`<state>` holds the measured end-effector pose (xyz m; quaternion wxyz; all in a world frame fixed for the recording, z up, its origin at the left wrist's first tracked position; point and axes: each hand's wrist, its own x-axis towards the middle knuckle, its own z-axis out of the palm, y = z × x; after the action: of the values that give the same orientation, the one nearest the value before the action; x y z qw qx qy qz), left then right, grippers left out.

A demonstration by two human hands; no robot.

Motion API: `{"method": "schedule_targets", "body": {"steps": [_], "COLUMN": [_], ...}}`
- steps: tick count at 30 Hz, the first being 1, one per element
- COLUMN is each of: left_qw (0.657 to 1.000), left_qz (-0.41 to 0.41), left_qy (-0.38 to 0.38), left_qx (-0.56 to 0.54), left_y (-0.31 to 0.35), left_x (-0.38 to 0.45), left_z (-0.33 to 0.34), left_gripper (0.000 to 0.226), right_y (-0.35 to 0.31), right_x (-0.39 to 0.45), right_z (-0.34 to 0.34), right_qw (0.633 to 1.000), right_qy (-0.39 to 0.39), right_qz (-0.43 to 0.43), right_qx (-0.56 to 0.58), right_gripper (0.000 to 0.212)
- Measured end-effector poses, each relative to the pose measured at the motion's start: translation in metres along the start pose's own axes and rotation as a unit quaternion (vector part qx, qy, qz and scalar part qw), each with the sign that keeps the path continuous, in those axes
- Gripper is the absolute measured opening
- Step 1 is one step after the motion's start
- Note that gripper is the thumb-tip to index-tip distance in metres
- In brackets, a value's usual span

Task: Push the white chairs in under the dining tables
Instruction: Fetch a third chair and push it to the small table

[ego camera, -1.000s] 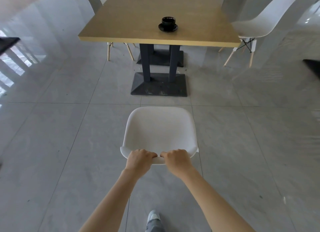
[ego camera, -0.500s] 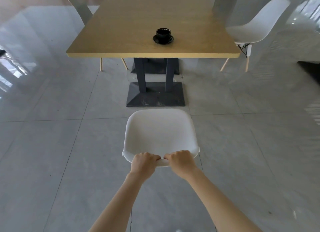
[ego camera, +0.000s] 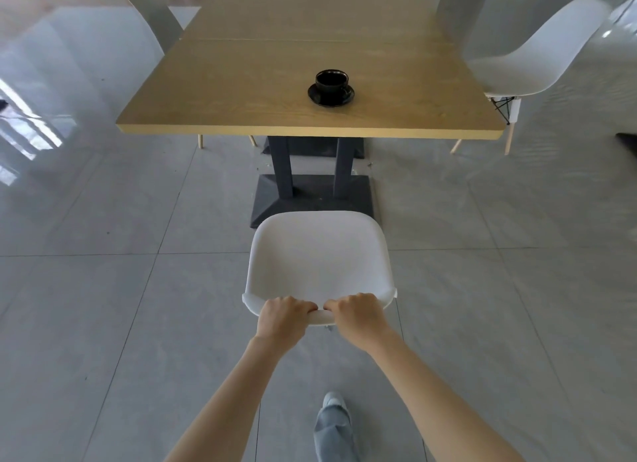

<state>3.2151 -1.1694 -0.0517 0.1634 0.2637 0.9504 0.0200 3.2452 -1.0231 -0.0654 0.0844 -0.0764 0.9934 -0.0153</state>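
Chairs: 3 in view. 1 white chair (ego camera: pixel 319 261) is held at centre; a 2nd white chair (ego camera: pixel 527 61) stands at the table's right side on pale wooden legs; a grey chair back (ego camera: pixel 151 16) shows at the table's far left.
Tables: 2 wooden tops joined end to end; the near table (ego camera: pixel 275 92) sits on 2 dark posts over a dark base (ego camera: pixel 310 199).
Cup: 1 black cup (ego camera: pixel 331 80) on 1 black saucer (ego camera: pixel 331 95), on the near table, right of its middle.
Held chair, place: on the grey tiled floor (ego camera: pixel 103 323), just short of the table's near edge, its seat front overlapping the dark base in this view.
Held chair, facing: seat front points at the table, backrest toward the person; front-to-back axis runs straight away from the camera.
Left hand (ego camera: pixel 284 318): fingers curled over the backrest's top edge, gripping it.
Right hand (ego camera: pixel 356 315): the same grip, just beside the left.
Person: 1 shoe and jeans leg (ego camera: pixel 334 427) below, between the forearms.
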Motion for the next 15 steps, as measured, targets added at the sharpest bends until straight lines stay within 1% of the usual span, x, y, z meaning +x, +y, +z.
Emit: {"method": "schedule_targets", "body": {"steps": [3, 11, 15], "left_qw": [1.000, 1.000, 1.000], "left_qz": [-0.006, -0.013, -0.014], "left_qy": [0.003, 0.001, -0.001], "left_qx": [-0.006, -0.016, -0.008], "left_y": [-0.005, -0.015, -0.019], "left_x": [0.026, 0.092, 0.117], "left_z": [-0.009, -0.031, -0.040], "left_gripper": [0.034, 0.031, 0.034], "right_y": [0.015, 0.052, 0.064], "right_x": [0.026, 0.089, 0.112], "right_z": [-0.007, -0.010, -0.016], "right_qw": [1.000, 0.999, 1.000], "right_qy": [0.014, 0.033, 0.023], "right_qz": [0.003, -0.006, -0.010], "right_qx": [0.013, -0.002, 0.005], "right_gripper": [0.034, 0.035, 0.035]}}
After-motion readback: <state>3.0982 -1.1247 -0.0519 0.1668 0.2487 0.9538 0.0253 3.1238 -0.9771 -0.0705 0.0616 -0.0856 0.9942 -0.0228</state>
